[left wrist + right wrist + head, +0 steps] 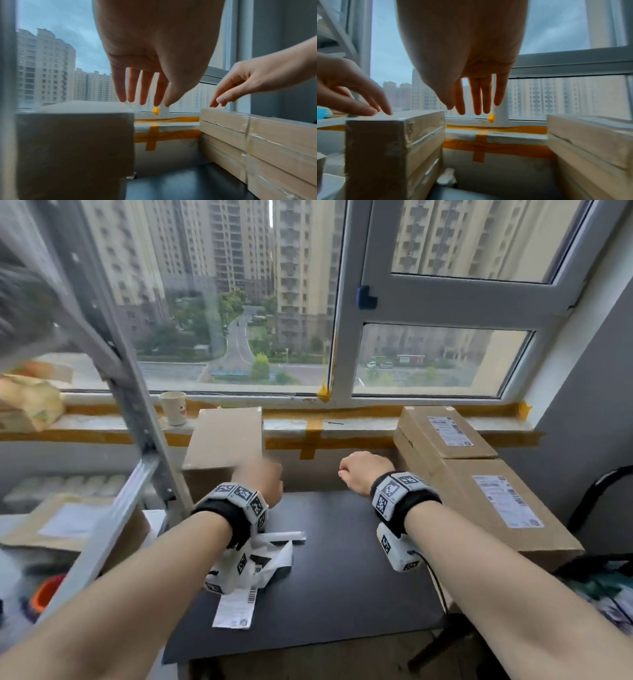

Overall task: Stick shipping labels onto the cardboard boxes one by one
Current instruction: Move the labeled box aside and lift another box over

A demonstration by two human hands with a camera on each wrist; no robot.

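Note:
A plain cardboard box without a label stands at the table's far left; it also fills the near left of the left wrist view and the right wrist view. My left hand is at its near top edge, fingers straight and empty, fingertips just at the box top. My right hand hovers mid-table with straight, empty fingers. At the right are two stacked boxes, each carrying a white label. Loose labels lie under my left wrist.
The black table ends at a windowsill with yellow tape. A metal ladder leans at the left, with a paper cup behind it. Another box sits at the lower left and a dark chair at the right.

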